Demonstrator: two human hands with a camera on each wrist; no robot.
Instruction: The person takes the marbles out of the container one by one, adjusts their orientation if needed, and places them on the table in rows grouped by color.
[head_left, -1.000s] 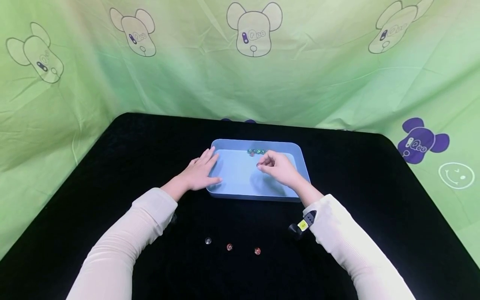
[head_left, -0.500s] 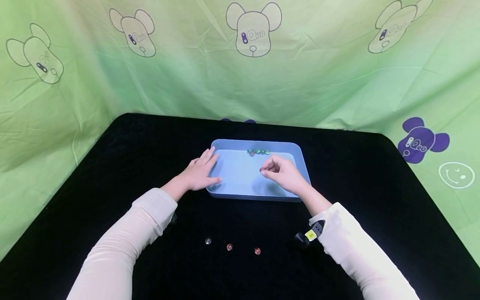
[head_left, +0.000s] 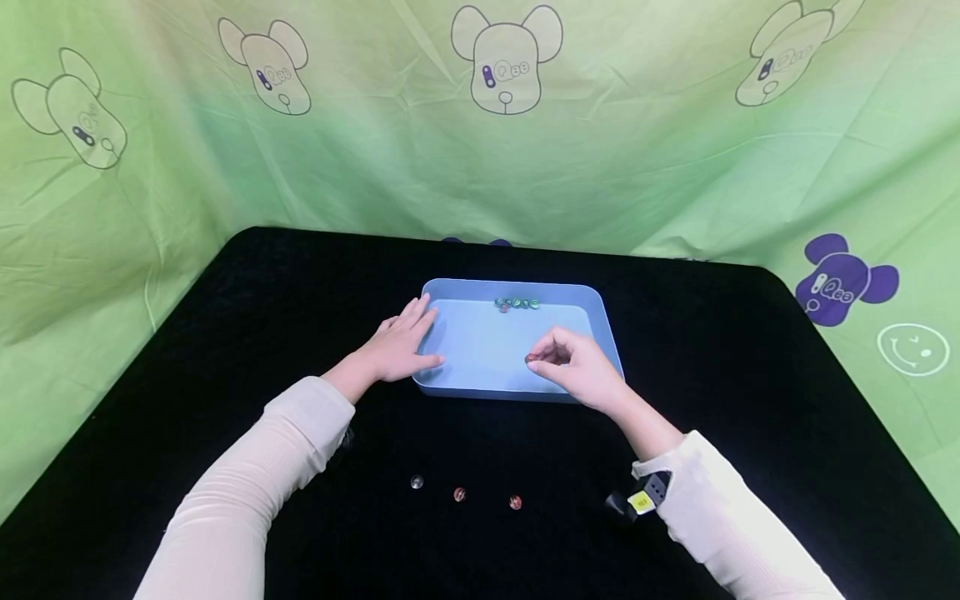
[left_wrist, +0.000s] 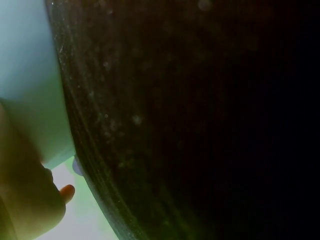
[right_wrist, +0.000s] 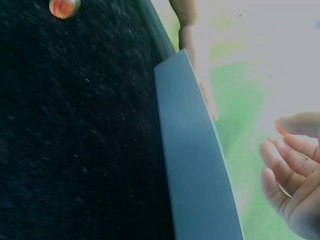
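Black cloth (head_left: 697, 350) is lying below: right hand (head_left: 577, 368) pinching a reddish marble (head_left: 530, 358) between fingertips (head_left: 540, 368), left hand (head_left: 397, 343) resting straight-fingered on tray (head_left: 495, 394).

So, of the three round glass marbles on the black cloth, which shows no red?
The leftmost in the head view, a clear glass marble; the middle reddish glass marble and the rightmost reddish glass marble both show red streaks.

My right fingers (head_left: 553, 336) partly hide the small, round red glass marble (head_left: 531, 358) they pinch; the left wrist view's edge cuts off my blurred left hand (left_wrist: 29, 195).
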